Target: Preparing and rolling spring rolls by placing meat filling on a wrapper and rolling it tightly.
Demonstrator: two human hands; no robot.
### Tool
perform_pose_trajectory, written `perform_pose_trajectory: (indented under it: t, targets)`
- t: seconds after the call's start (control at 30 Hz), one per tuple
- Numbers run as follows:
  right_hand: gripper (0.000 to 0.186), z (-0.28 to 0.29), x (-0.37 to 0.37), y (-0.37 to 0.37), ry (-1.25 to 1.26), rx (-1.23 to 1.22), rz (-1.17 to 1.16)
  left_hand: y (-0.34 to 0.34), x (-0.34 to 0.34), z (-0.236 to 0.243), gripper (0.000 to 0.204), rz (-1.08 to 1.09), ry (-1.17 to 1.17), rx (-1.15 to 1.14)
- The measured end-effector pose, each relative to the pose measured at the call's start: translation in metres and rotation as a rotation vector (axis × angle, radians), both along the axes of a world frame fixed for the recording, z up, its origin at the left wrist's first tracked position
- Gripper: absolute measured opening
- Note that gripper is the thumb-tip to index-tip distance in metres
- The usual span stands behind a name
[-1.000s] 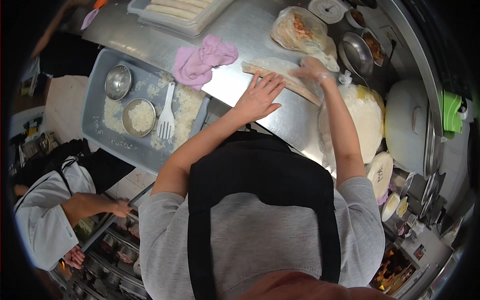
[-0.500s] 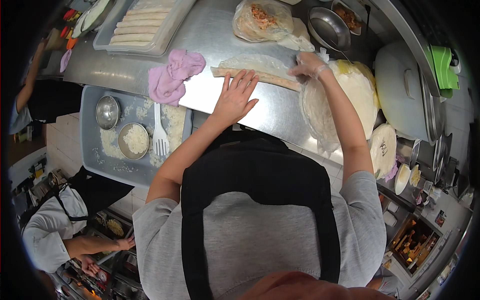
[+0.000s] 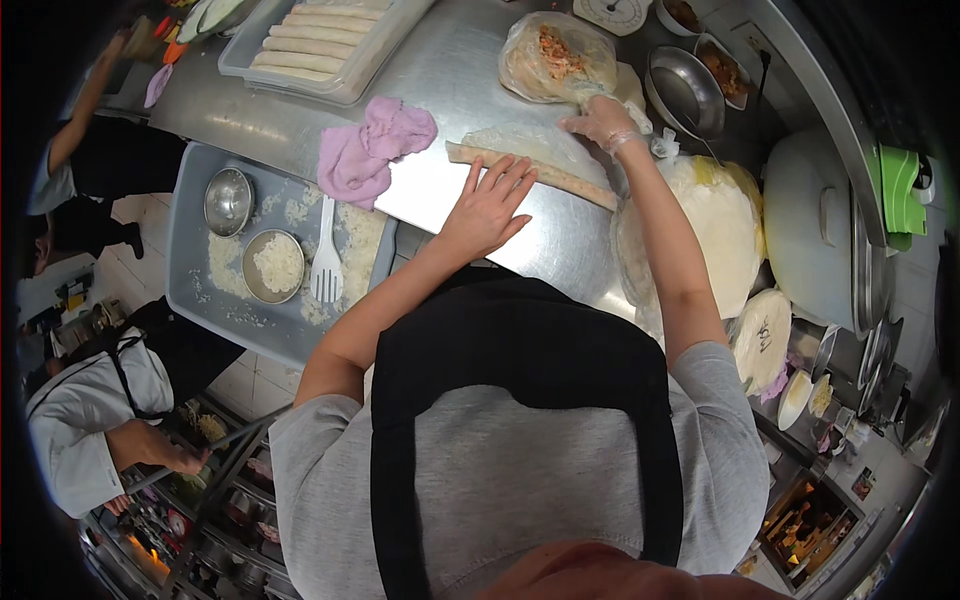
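Observation:
A long thin wrapper roll (image 3: 575, 185), pale with brownish filling showing through, lies slantwise on the steel table. My left hand (image 3: 492, 205) is bare and open, its spread fingertips resting on the roll's left part. Beyond the roll lies the free part of a thin translucent wrapper sheet (image 3: 530, 142). My right hand (image 3: 602, 122), in a clear glove, is over the sheet's far right side, fingers loosely bent and apart, with nothing visible in them. Just beyond it stands an open plastic bag of orange-flecked filling (image 3: 560, 55). Beside my right forearm is a stack of round white wrappers (image 3: 705, 220).
A plastic tub (image 3: 345, 85) of finished rolls stands far left, near a pink cloth (image 3: 370, 150). Below is a grey bin (image 3: 185, 270) with rice, bowls and a slotted white spatula (image 3: 326, 265). A metal bowl (image 3: 690, 90) sits far right. Co-workers are at left.
My right hand has lifted off the roll's right end and moved away toward the filling bag. My left hand stays on the roll. The whole view has shifted slightly.

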State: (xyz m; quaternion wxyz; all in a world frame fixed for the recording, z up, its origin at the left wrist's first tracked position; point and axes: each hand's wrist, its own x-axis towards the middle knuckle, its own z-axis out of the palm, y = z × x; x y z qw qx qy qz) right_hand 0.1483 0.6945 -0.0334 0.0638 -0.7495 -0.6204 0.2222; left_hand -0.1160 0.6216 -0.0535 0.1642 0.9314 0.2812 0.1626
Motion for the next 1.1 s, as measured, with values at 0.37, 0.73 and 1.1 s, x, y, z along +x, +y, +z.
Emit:
perform_pose_trajectory:
  t: [0.37,0.73,1.1]
  targets:
    - [0.063,0.018,-0.031,0.003,-0.081,-0.218,0.052,0.001,-0.001,0.000,0.060,0.005,-0.001,-0.002]
    - [0.048,0.039,-0.024,-0.021,-0.085,-0.071,-0.072,0.016,-0.010,-0.006,0.045,0.002,-0.189,-0.007]
    - [0.013,0.000,-0.044,-0.105,0.018,0.543,0.364,0.091,-0.011,0.011,0.024,-0.246,-0.009,0.044]
